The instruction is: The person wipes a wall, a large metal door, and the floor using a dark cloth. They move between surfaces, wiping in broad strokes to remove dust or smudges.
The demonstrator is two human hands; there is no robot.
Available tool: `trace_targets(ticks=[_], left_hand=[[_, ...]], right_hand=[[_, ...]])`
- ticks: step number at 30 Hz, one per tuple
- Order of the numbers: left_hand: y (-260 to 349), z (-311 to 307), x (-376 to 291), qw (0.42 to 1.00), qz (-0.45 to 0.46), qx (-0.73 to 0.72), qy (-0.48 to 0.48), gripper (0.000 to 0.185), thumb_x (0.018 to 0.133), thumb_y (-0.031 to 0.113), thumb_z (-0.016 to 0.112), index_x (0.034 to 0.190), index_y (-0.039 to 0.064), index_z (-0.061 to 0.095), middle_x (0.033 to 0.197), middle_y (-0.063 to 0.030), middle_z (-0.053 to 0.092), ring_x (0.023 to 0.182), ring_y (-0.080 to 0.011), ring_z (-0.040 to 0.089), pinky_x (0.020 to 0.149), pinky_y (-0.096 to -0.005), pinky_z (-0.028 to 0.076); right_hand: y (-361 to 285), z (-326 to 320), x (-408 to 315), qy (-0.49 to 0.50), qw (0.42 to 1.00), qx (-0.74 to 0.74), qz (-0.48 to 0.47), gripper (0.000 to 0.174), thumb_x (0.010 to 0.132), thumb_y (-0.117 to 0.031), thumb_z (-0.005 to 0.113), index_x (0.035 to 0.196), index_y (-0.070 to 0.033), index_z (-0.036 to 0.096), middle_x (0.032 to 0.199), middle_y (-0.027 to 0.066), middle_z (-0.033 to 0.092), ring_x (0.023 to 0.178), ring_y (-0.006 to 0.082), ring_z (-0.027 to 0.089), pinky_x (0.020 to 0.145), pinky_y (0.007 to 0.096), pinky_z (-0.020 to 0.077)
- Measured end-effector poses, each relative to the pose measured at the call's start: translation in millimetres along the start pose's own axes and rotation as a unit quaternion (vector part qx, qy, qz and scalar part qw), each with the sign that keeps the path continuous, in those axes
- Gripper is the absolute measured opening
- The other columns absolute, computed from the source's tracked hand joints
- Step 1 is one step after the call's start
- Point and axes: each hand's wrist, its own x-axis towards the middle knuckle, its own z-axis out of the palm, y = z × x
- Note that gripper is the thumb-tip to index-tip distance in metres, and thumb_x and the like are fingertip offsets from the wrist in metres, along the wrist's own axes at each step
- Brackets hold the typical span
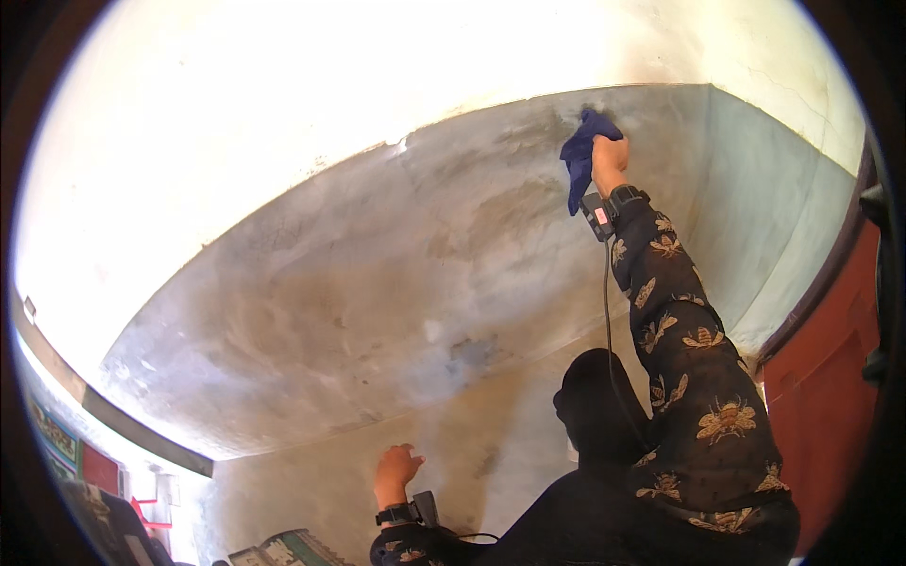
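My right hand (pixel 610 161) is raised high and grips a dark blue cloth (pixel 583 152). The bunched cloth lies against the upper part of a grey, stained wall panel (pixel 396 283), just under its border with the white wall (pixel 283 92). Part of the cloth hangs down beside my wrist. Low in the view, my left hand (pixel 398 467) is loosely curled, with nothing visible in it. Each wrist wears a black strap with a small device, and a cable (pixel 606 304) runs down from the right one. Black sleeves with gold bee motifs cover my arms.
A red door (pixel 814 396) in a dark frame stands at the right. At the lower edge lies a worn green and beige object (pixel 290 548). A bright opening with red items (pixel 148 513) and a dark beam (pixel 141 431) are at the lower left.
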Motion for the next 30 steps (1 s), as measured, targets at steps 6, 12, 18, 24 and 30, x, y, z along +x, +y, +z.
trace_targets(ticks=[6,12,18,24,30], left_hand=[[11,-1,15,0.999,-0.007,0.026,-0.044,0.044,0.078,0.038,0.068,0.114,0.012,0.065,0.114,-0.0167,0.063,0.109,-0.0352,0.057,0.090,-0.0460,0.047],[7,6,27,0.996,-0.003,0.032,-0.085,0.045,0.078,0.039,0.069,0.115,0.012,0.065,0.115,-0.0160,0.063,0.110,-0.0348,0.057,0.090,-0.0456,0.047],[-24,14,29,0.994,0.021,0.034,-0.099,0.046,0.078,0.039,0.069,0.115,0.012,0.064,0.115,-0.0164,0.063,0.110,-0.0348,0.057,0.090,-0.0457,0.047],[-35,23,35,0.996,-0.004,0.028,-0.089,0.047,0.077,0.040,0.070,0.113,0.011,0.065,0.111,-0.0163,0.065,0.106,-0.0346,0.059,0.089,-0.0447,0.048],[-35,23,59,0.996,0.005,0.027,-0.087,0.048,0.076,0.041,0.071,0.112,0.010,0.066,0.110,-0.0155,0.065,0.106,-0.0334,0.060,0.090,-0.0442,0.047]], right_hand=[[-21,7,-42,-0.049,0.942,-0.051,-0.327,0.054,0.069,-0.017,0.072,0.120,-0.011,0.055,0.100,0.0189,0.059,0.097,0.0374,0.057,0.084,0.0426,0.0476],[-17,4,-55,-0.175,0.884,-0.053,-0.431,0.052,0.066,-0.002,0.069,0.115,-0.016,0.056,0.106,0.0136,0.054,0.098,0.0370,0.056,0.081,0.0424,0.0479],[-1,-6,36,0.003,0.965,-0.118,-0.236,0.037,0.073,-0.013,0.065,0.110,-0.011,0.057,0.107,0.0164,0.060,0.099,0.0373,0.058,0.084,0.0452,0.0467],[-6,-16,72,-0.008,0.994,-0.048,-0.102,0.037,0.073,-0.016,0.065,0.107,-0.005,0.058,0.108,0.0230,0.061,0.101,0.0388,0.058,0.086,0.0466,0.0456],[-22,7,-43,-0.141,0.886,-0.052,-0.439,0.043,0.065,-0.004,0.070,0.105,-0.009,0.057,0.100,0.0160,0.055,0.100,0.0363,0.052,0.085,0.0429,0.0442]])
